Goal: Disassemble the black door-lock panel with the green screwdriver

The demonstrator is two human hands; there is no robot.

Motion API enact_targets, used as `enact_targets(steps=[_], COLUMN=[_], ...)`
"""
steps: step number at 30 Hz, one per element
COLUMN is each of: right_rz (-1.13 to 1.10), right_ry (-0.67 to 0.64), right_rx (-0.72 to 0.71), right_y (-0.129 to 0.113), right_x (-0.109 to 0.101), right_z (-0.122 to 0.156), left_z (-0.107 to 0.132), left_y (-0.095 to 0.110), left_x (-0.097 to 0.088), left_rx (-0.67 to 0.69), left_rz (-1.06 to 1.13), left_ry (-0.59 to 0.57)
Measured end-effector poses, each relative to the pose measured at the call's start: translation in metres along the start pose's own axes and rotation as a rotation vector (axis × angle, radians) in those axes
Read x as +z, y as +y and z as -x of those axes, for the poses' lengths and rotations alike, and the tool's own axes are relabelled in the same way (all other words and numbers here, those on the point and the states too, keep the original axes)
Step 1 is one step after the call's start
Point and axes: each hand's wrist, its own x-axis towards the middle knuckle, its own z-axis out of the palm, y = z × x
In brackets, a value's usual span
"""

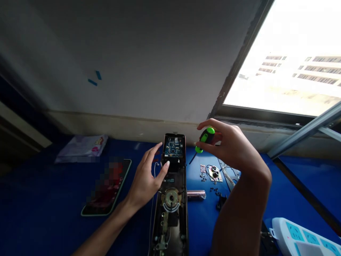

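A long dark device housing (172,199) lies opened on the blue table, with a circuit board (173,147) at its far end and a round metal part (172,198) below it. My left hand (149,174) is at the left side of the housing, thumb and fingers apart near the board. In my right hand (226,142) is a green and black screwdriver (204,139), gripped by its handle. Its shaft slants down to the left, right of the board and apart from it. Several small screws (203,177) lie to the right of the housing.
A phone (108,192) lies on the left, with a printed packet (82,147) behind it. Right of the housing are a pinkish cylinder (196,194) and a small board with a round part (215,173). A white power strip (301,236) stands at front right, below a metal bar (306,129).
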Motion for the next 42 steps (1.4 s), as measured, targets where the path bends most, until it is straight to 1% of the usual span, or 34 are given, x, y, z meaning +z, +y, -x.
enact_targets(steps=[4, 8, 10, 13, 18, 22, 25, 28, 32, 38, 42], right_rz=[0.096, 0.137, 0.143, 0.171, 0.212, 0.143, 0.055, 0.008, 0.002, 0.013, 0.006], right_ry=[-0.005, 0.021, 0.035, 0.044, 0.024, 0.021, 0.066, 0.118, 0.141, 0.239, 0.298], right_rx=[-0.050, -0.067, -0.067, -0.053, -0.025, 0.019, 0.065, 0.095, 0.100, 0.068, 0.075], right_y=[-0.013, -0.019, -0.021, -0.023, -0.024, -0.015, -0.005, 0.006, 0.021, 0.043, 0.049], right_x=[0.008, 0.011, 0.012, 0.013, 0.012, 0.015, 0.024, 0.033, 0.041, 0.054, 0.064], right_z=[-0.005, -0.005, -0.005, -0.005, -0.004, 0.003, 0.009, 0.011, 0.012, 0.021, 0.029], left_z=[0.012, 0.021, 0.024, 0.025, 0.022, 0.013, 0.004, -0.005, -0.012, -0.020, -0.022], left_y=[-0.007, -0.003, 0.000, 0.002, -0.003, -0.012, -0.019, -0.022, -0.023, -0.025, -0.024], left_x=[0.003, 0.005, 0.005, 0.005, -0.001, -0.004, -0.001, 0.004, 0.010, 0.025, 0.031], left_rx=[-0.131, -0.206, -0.215, -0.194, -0.177, -0.160, -0.142, -0.139, -0.140, -0.157, -0.171], left_rz=[0.194, 0.301, 0.323, 0.283, 0.229, 0.211, 0.208, 0.205, 0.237, 0.368, 0.404], left_ry=[-0.064, -0.132, -0.145, -0.122, -0.093, -0.034, 0.016, 0.038, 0.043, 0.145, 0.177])
